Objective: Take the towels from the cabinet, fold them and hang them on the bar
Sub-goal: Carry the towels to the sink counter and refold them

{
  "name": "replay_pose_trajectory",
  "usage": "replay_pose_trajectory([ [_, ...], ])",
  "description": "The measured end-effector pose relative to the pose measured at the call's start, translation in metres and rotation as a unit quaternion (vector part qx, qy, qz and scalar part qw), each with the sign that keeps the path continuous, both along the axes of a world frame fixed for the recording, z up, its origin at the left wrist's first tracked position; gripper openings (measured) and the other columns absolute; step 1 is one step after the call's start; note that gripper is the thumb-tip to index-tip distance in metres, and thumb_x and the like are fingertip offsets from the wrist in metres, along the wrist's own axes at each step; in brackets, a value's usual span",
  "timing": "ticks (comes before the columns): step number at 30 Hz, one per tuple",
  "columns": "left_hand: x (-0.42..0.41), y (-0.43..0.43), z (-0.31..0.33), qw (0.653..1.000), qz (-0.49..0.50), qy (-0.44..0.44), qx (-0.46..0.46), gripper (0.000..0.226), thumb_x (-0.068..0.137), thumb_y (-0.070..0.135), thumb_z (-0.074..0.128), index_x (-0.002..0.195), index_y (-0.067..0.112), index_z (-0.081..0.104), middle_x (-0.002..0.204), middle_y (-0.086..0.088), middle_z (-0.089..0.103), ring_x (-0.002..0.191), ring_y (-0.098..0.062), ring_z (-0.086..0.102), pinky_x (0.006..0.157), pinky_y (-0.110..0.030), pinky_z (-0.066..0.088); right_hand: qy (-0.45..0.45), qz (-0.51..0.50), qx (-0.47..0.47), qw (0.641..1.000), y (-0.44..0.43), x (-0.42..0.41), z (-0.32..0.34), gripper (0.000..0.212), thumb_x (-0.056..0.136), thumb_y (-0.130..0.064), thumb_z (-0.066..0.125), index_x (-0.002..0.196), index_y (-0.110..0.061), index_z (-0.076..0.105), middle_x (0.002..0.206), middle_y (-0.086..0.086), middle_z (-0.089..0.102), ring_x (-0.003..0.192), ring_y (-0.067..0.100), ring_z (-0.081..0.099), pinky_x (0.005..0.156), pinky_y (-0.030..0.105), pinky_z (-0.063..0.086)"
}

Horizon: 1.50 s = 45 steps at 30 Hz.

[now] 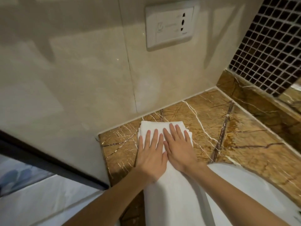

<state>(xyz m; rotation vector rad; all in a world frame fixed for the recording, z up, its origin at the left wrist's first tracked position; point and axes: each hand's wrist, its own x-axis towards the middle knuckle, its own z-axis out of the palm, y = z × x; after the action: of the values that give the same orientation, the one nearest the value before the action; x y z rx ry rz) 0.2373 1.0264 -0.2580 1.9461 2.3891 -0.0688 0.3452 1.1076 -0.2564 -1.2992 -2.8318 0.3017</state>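
Note:
A white towel (172, 198) lies folded into a long strip on the brown marble counter (244, 144), running from the wall corner toward me. My left hand (150, 154) lies flat on its far end with fingers straight and spread. My right hand (179, 149) lies flat beside it, thumb side touching the left hand, fingers straight. Both palms press down on the towel. The near end of the towel passes between my forearms and out of the bottom of the view. No cabinet or bar is in view.
A white sink basin (254, 190) sits at the right, next to the towel. A beige tiled wall with a white socket plate (169, 26) rises behind the counter. Dark mosaic tiles (273, 46) fill the upper right. The counter's left edge drops off near a dark frame (48, 162).

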Motion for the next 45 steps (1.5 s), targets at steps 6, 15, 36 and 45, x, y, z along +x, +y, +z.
replay_pose_trajectory([
  [6, 0.003, -0.001, -0.002, 1.000, 0.006, 0.003, 0.021, 0.063, 0.097, 0.040, 0.016, 0.152, 0.015, -0.002, 0.161, -0.008, -0.008, 0.146, -0.031, -0.015, 0.116, -0.051, -0.012, 0.012, -0.008, 0.016, 1.000, 0.000, 0.000, -0.004, 0.052, 0.102, -0.037, 0.014, 0.153, -0.026, 0.009, 0.162, 0.003, -0.001, 0.148, 0.021, -0.008, 0.117, 0.039, -0.008],
  [15, 0.004, -0.002, 0.002, 1.000, 0.004, -0.002, 0.016, 0.064, 0.098, 0.041, 0.019, 0.152, 0.013, 0.000, 0.161, -0.009, -0.006, 0.147, -0.030, -0.011, 0.117, -0.052, -0.007, 0.034, -0.046, -0.008, 0.998, -0.018, 0.008, 0.005, 0.050, 0.101, -0.029, 0.025, 0.151, -0.021, 0.020, 0.161, 0.010, 0.006, 0.148, 0.026, 0.002, 0.119, 0.043, 0.006],
  [36, 0.113, -0.193, 0.015, 0.998, -0.005, -0.063, -0.024, 0.065, 0.097, 0.053, 0.013, 0.151, 0.023, -0.009, 0.159, -0.012, -0.017, 0.143, -0.033, -0.023, 0.114, -0.050, -0.017, 0.174, -0.211, -0.252, 0.928, -0.212, 0.154, 0.014, 0.042, 0.097, -0.041, 0.033, 0.132, -0.017, 0.033, 0.130, 0.011, 0.046, 0.112, 0.029, 0.049, 0.095, 0.045, 0.043],
  [45, 0.165, -0.253, 0.014, 0.997, 0.036, -0.055, -0.038, 0.066, 0.097, 0.053, 0.008, 0.149, 0.020, -0.016, 0.157, -0.012, -0.022, 0.136, -0.025, -0.036, 0.111, -0.045, -0.025, 0.202, -0.227, -0.289, 0.908, -0.247, 0.191, 0.024, 0.046, 0.095, -0.036, 0.041, 0.134, -0.015, 0.031, 0.127, 0.010, 0.054, 0.110, 0.034, 0.054, 0.095, 0.045, 0.045],
])
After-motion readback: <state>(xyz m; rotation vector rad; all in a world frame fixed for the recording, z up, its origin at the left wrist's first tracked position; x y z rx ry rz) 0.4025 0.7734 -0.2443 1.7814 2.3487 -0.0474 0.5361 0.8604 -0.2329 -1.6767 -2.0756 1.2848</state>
